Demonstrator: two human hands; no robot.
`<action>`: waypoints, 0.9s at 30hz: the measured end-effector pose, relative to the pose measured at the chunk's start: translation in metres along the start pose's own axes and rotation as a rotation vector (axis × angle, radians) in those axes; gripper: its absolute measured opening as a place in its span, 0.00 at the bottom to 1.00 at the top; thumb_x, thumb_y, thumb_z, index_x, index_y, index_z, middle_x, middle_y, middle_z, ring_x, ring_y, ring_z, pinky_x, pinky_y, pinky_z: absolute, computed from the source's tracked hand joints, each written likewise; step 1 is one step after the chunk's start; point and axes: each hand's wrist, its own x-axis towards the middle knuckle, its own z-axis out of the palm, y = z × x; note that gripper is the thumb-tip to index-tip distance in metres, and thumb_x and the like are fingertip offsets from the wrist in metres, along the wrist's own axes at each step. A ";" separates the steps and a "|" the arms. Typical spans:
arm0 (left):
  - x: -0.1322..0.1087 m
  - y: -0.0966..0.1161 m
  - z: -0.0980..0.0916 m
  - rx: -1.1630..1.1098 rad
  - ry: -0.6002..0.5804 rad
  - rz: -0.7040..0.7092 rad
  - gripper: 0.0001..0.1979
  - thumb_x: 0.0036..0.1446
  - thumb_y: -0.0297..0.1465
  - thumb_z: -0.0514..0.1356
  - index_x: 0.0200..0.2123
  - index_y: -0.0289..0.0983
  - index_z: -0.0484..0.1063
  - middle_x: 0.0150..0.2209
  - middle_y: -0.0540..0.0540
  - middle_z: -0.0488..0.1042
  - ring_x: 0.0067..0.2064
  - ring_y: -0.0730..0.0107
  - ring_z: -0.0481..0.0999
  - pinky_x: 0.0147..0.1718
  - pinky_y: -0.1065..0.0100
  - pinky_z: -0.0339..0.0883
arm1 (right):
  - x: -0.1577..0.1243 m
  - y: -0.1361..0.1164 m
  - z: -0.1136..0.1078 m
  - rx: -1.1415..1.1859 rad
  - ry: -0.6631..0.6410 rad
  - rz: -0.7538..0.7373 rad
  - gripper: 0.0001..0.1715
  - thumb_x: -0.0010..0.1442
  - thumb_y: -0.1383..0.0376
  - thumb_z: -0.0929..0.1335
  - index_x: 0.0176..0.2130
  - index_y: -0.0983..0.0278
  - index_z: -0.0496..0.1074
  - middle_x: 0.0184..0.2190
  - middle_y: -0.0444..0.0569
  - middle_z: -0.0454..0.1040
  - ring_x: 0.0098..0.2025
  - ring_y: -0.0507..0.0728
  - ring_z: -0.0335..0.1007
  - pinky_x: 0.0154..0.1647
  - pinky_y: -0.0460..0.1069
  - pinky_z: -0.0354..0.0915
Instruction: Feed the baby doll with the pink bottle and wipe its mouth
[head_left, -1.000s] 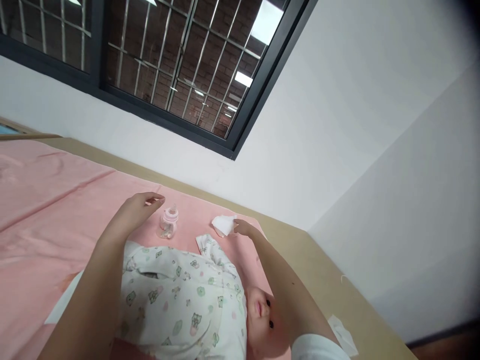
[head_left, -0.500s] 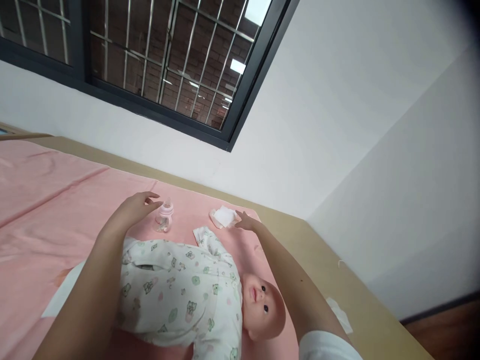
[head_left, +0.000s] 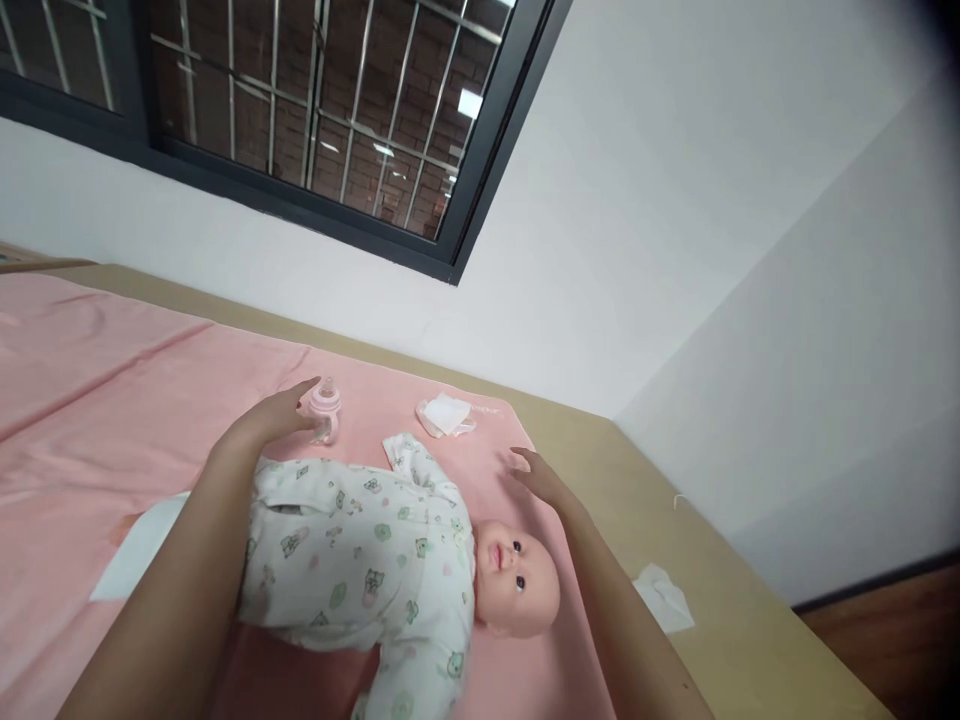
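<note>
My left hand (head_left: pixel 283 411) is at the left side of a pink-and-clear baby bottle (head_left: pixel 326 408) standing on the pink sheet. Its fingers are apart, one near the teat and another lower by the bottle's side; a firm grip does not show. Over the right edge of the sheet, my right hand (head_left: pixel 541 478) is open and holds nothing. Between my forearms lies a baby doll (head_left: pixel 360 550) on its back, in white clothes with a green animal print, its head to the right. My left forearm hides part of its lower body.
A small plastic packet with white tissue (head_left: pixel 448 413) lies at the far edge of the pink sheet (head_left: pixel 135 400). Another crumpled white tissue (head_left: pixel 664 598) rests on the tan surface (head_left: pixel 600 470). A white sheet-like piece (head_left: pixel 142 550) is beside my left forearm. A wall and barred window rise behind.
My right hand has drawn away from the tissue packet, back toward the right. My left hand has come lower and closer around the bottle. The view has shifted slightly.
</note>
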 end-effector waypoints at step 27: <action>0.016 0.004 0.031 -0.032 0.099 0.078 0.33 0.38 0.28 0.63 0.53 0.44 0.64 0.46 0.47 0.76 0.46 0.56 0.76 0.41 0.66 0.66 | -0.015 0.056 0.072 0.627 0.557 0.071 0.42 0.45 0.47 0.71 0.54 0.65 0.65 0.48 0.57 0.74 0.47 0.62 0.72 0.52 0.60 0.66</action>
